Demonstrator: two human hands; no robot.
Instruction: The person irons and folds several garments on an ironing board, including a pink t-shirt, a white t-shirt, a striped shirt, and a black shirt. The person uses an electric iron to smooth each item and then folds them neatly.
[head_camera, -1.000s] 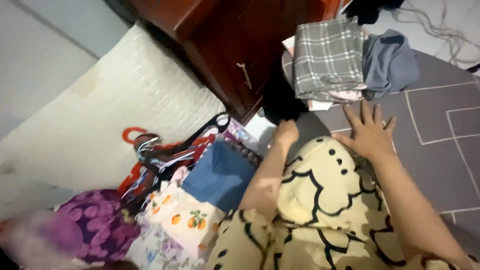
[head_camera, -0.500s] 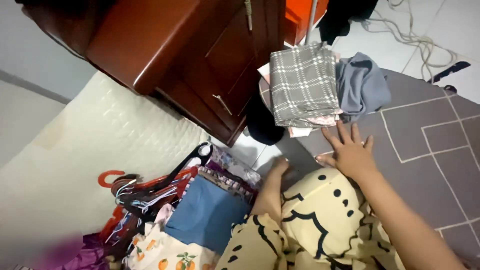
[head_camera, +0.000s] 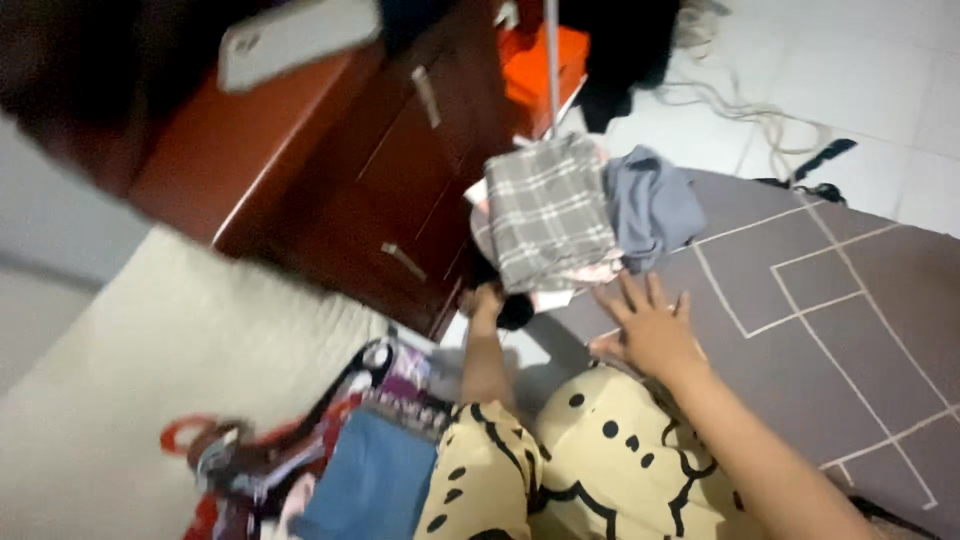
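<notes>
My right hand (head_camera: 648, 327) lies flat with fingers spread at the far edge of a cream garment with black spots and lines (head_camera: 600, 460), which lies on the grey mat. My left hand (head_camera: 484, 301) reaches forward with fingers curled, against a dark item (head_camera: 515, 312) beside the cabinet; what it holds is unclear. Just beyond both hands sits a pile of folded clothes topped by a grey plaid piece (head_camera: 548, 210), with a blue-grey garment (head_camera: 652, 205) next to it.
A dark red wooden cabinet (head_camera: 330, 160) with drawer handles stands at the left. An orange box (head_camera: 545, 65) is behind it. Hangers (head_camera: 240, 455) and a blue folded cloth (head_camera: 375, 480) lie lower left on a cream quilted mat (head_camera: 150, 370). White cables (head_camera: 730, 100) trail on the tiled floor.
The view has tilted up and closer, showing more cabinet and floor. My left hand has reached farther forward toward the cabinet base. My right hand stays spread on the cream garment.
</notes>
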